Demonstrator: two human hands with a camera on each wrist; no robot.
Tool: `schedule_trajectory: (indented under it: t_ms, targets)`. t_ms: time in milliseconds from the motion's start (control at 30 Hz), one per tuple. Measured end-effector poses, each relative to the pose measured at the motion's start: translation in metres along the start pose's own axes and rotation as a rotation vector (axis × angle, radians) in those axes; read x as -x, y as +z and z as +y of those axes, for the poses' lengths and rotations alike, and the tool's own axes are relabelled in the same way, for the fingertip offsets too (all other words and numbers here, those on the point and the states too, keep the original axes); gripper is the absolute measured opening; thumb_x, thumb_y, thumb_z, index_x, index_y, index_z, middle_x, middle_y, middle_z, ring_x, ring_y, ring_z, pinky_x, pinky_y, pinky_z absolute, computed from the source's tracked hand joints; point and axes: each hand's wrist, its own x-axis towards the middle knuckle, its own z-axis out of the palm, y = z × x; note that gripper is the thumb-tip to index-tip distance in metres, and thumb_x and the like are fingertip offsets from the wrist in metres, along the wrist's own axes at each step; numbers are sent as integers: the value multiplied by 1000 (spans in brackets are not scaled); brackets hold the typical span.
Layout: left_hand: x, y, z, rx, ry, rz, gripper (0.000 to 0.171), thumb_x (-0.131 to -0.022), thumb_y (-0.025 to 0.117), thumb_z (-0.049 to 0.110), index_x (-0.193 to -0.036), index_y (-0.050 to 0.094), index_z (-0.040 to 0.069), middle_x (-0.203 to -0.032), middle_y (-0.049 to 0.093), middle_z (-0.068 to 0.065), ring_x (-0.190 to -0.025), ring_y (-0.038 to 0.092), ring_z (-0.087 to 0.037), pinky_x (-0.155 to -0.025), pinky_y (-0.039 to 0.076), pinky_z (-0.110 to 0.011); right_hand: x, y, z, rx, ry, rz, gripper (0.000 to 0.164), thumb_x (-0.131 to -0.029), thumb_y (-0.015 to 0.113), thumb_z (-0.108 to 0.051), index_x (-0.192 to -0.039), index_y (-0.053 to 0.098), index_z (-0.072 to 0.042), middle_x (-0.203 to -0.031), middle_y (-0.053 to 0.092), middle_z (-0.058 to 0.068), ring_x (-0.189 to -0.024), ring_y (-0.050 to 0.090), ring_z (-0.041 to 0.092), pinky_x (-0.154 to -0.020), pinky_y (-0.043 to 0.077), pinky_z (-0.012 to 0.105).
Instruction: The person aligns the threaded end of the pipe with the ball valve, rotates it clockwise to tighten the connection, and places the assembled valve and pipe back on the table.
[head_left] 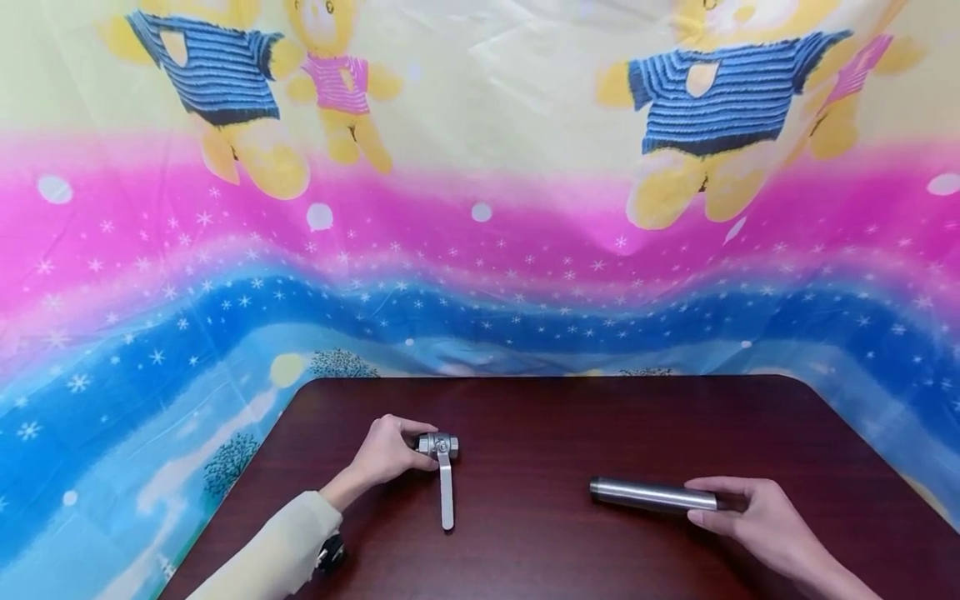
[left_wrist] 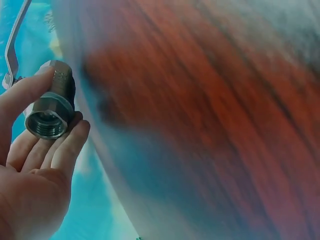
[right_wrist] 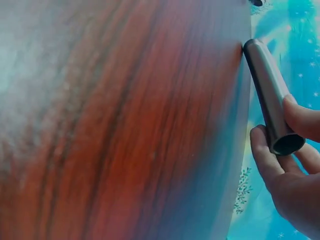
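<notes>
My left hand (head_left: pixel 390 450) holds a metal ball valve (head_left: pixel 441 446) by its left end, thumb on one side and fingers on the other. The valve's flat lever handle (head_left: pixel 447 496) points toward me. In the left wrist view the valve body (left_wrist: pixel 62 85) shows a threaded opening facing the palm side. On the right, my right hand (head_left: pixel 772 521) pinches a steel pipe (head_left: pixel 652 493) near its right end, and the pipe points left toward the valve, a wide gap between them. The right wrist view shows the hollow near end of the pipe (right_wrist: pixel 272 95) between thumb and fingers.
Both hands are over a dark reddish-brown wooden table (head_left: pixel 525 550) with rounded far corners. Behind and beside it hangs a curtain (head_left: pixel 480 250) printed with bears and snowflakes. A black watch-like band (head_left: pixel 330 553) is at the left cuff.
</notes>
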Motion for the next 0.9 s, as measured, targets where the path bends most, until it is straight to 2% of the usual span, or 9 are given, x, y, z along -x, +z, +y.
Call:
schedule_trajectory:
  t_ms: [100,200,400,733,900]
  targets:
    - [4,-3,2,103,-18,-12,51,-68,98,9,-116,81,7,-103,77,-7,-80,72,-16,-70,60,-31,0,1,-2,36,-9,26,53,-89,87,-22,-133,71,2,-111,74,11,-79,62,16,-58,48,28]
    - [7,-6,6,193,-35,-18,53,-69,96,4,-119,80,4,-103,78,-10,-81,74,-19,-69,61,-31,0,2,-2,51,-23,55,54,-89,87,-25,-134,71,0,-108,75,9,-78,61,15,-58,47,28]
    - [12,-13,19,336,-63,-16,53,-72,92,-2,-122,77,-1,-102,78,-14,-89,77,-26,-76,63,-34,-2,6,-8,5,-56,92,54,-89,87,-24,-135,71,0,-110,76,10,-83,68,14,-65,56,30]
    - [20,-17,42,473,-35,-38,55,-75,89,-3,-127,73,-5,-104,78,-17,-97,77,-31,-81,63,-37,-9,12,-23,-104,-146,140,50,-88,88,-19,-131,73,1,-109,77,6,-84,72,14,-69,60,33]
    - [21,-15,51,541,-20,-61,55,-76,86,-6,-128,71,-8,-106,77,-19,-98,76,-30,-82,62,-36,-13,18,-28,-182,-192,130,46,-88,87,-13,-129,73,4,-108,78,2,-85,73,14,-70,61,32]
